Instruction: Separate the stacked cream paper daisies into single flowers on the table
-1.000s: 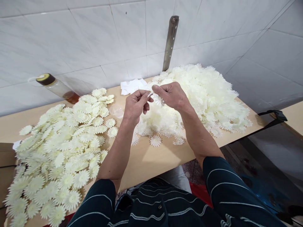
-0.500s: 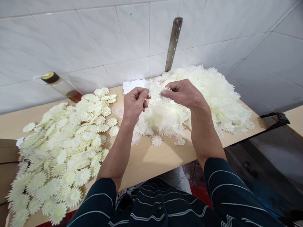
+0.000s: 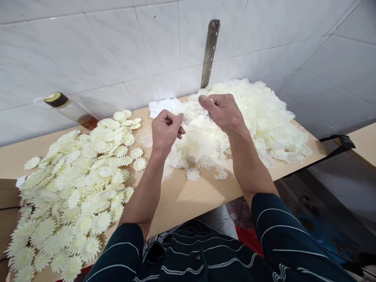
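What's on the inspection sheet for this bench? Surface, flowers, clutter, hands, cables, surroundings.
Surface: pale wood-look table.
Flowers: left pile spread wide; right pile heaped higher.
Clutter: bottle holding amber liquid; white paper; clear round item.
Hands: left hand pinches a white flower; right hand curled by right pile, grip unclear.
Cables: none certain; black buckled strap at table's right end.
Surroundings: tiled wall; metal bracket; brown box at left.
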The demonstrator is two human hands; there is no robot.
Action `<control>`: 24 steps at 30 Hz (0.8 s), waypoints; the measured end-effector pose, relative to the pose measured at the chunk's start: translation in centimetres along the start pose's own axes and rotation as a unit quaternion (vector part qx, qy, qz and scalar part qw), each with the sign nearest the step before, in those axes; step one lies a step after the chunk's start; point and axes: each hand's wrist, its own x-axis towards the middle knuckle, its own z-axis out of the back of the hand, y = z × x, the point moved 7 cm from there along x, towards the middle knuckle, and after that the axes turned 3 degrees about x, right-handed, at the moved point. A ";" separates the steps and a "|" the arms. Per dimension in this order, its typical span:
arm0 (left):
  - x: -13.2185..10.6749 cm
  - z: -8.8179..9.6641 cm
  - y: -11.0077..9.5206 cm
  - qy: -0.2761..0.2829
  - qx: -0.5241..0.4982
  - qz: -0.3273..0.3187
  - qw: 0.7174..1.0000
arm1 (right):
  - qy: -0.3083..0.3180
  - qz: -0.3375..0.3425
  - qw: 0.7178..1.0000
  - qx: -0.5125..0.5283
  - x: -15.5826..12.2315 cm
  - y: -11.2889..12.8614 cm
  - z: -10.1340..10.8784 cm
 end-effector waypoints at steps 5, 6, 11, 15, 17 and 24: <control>0.0 -1.0 0.4 0.074 -0.029 0.055 0.995 | 0.016 0.001 1.000 -0.021 -0.4 0.3 -1.0; 0.0 -1.1 0.4 0.087 -0.034 0.065 0.994 | 0.019 0.003 0.999 -0.027 -0.4 0.3 -1.1; 0.0 -1.1 0.6 0.121 -0.055 0.122 0.984 | 0.055 0.016 0.996 -0.065 -0.3 0.2 -1.6; -0.1 -1.2 0.9 0.143 -0.033 0.144 0.979 | 0.075 0.006 0.993 -0.093 0.0 -0.2 -2.0; -0.3 -1.4 1.0 0.153 -0.025 0.143 0.977 | 0.088 -0.004 0.992 -0.095 0.0 -0.4 -2.1; -0.4 -1.4 1.3 0.156 -0.028 0.155 0.975 | 0.162 -0.009 0.985 -0.058 -0.5 -0.1 -2.3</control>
